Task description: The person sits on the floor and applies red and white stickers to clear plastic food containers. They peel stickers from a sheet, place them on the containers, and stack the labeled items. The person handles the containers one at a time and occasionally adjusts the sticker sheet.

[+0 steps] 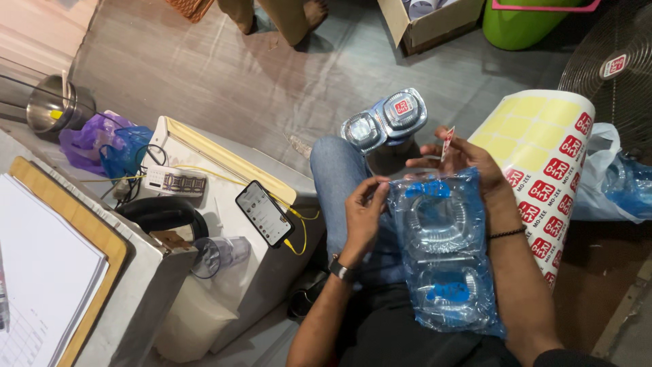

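Right hand (460,158) fingers pinched on a small red-and-white sticker (447,143), held upright just above the top edge of a clear blue plastic packet (443,251); rest of that hand sits behind the packet's upper right corner, black band on the wrist. Left hand (364,216) fingers curled narrow, fingertips gripping the packet's upper left edge, dark watch on the wrist. Packet lies lengthwise on the person's lap, over the jeans (339,178), and holds two round clear items with blue parts, one above the other. Just past the knees, on the floor, a finished packet (386,121) with a red-and-white sticker already on its right half, near the right hand but not touching it. Right of the right forearm, a big roll of yellow backing paper with rows of red stickers (549,170), leaning upright, close to the arm. Beyond it a white plastic bag (606,178) with blue packets, and a fan grille (611,75) at the top right. Left of the left hand: a smartphone (265,213) with lit screen on a yellow cable, lying on a white box (224,224); a clear cup (221,253) on its side; a clipboard with paper (47,272) far left; a steel pot (54,103) and purple bag (92,139) on the floor. Top: a cardboard box (428,27), a green tub (530,24), another person's foot (314,12).
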